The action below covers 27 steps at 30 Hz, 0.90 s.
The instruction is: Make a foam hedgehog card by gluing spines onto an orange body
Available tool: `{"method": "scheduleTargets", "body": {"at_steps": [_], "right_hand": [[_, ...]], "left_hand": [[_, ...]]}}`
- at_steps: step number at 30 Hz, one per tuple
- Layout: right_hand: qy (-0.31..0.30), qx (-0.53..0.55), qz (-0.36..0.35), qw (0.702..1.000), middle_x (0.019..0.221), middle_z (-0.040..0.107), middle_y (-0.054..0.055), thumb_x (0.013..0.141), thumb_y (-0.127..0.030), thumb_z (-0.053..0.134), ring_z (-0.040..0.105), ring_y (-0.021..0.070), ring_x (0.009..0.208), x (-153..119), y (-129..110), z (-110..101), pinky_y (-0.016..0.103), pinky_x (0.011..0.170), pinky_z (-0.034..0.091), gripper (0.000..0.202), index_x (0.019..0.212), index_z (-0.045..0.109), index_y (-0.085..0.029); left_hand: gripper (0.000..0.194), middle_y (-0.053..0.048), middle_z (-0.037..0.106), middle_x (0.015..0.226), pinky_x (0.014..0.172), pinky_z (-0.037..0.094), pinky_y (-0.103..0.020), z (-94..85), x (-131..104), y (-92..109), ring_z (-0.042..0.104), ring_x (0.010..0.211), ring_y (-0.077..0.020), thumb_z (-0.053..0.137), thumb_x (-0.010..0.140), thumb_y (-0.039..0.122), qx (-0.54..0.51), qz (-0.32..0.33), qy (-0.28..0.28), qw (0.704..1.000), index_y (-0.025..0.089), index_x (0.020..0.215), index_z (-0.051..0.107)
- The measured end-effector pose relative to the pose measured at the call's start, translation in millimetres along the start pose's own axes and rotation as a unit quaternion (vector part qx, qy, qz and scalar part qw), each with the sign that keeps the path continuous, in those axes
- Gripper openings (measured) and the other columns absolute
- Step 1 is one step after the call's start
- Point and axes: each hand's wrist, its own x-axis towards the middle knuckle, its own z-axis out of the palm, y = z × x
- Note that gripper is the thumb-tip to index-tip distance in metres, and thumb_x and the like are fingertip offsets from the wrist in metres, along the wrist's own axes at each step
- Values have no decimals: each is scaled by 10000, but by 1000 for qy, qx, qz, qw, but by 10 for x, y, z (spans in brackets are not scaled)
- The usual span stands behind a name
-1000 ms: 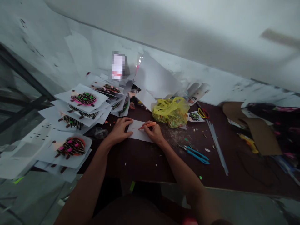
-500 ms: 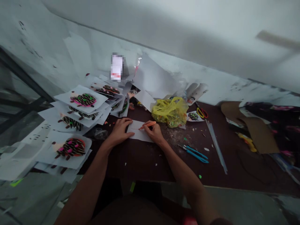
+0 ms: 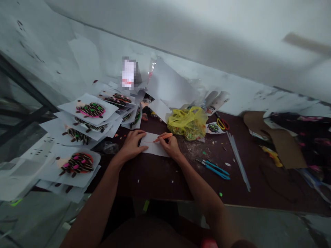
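A small sheet of white paper (image 3: 152, 148) lies on the dark table between my hands, with a thin reddish line drawn on it. My right hand (image 3: 170, 146) is closed around an orange pen (image 3: 164, 136), its tip at the paper near the line. My left hand (image 3: 133, 143) rests flat on the paper's left side with the fingers stretched out. Just beyond my right hand sits a yellow plastic bag (image 3: 188, 122) full of small scraps.
Stacked sheets with hedgehog pictures (image 3: 91, 109) stand at the left. Blue thread snips (image 3: 216, 169), scissors (image 3: 222, 124) and translucent sticks (image 3: 238, 162) lie to the right, near a bent brown cardboard piece (image 3: 287, 148). A blurred-out lit screen (image 3: 129, 74) leans at the wall.
My hands and the pen hold almost the same place on the paper. The view has shifted very slightly; nothing has been picked up or put down.
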Motion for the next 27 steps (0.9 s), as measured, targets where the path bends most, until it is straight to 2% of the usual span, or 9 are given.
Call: {"method": "scheduleTargets", "body": {"at_steps": [9,21,27], "right_hand": [[10,-4,-1,1000,750,668,33,834,-321,557,450,97,522,-3,-17,0,230,484,327,227,777,716,-169],[23,-19,-26,999,796,700,51,849,-278,558,566,139,648,-36,19,10,247,594,420,202,805,728,-177],[15,7,-21,1000,833,705,60,866,-299,563,626,159,723,-50,33,5,264,668,477,204,811,719,-179]], "left_hand": [[520,-85,567,1311,1095,382,-483,15,0,-3,469,1235,-321,653,728,330,-4,-8,0,1000,190,1228,627],[506,-74,576,1296,1083,387,-495,32,12,-36,482,1214,-324,668,717,319,7,-3,2,1000,217,1212,635],[463,-102,589,1268,1064,398,-493,69,20,89,502,1187,-313,635,790,326,15,12,58,998,202,1236,627]]}}
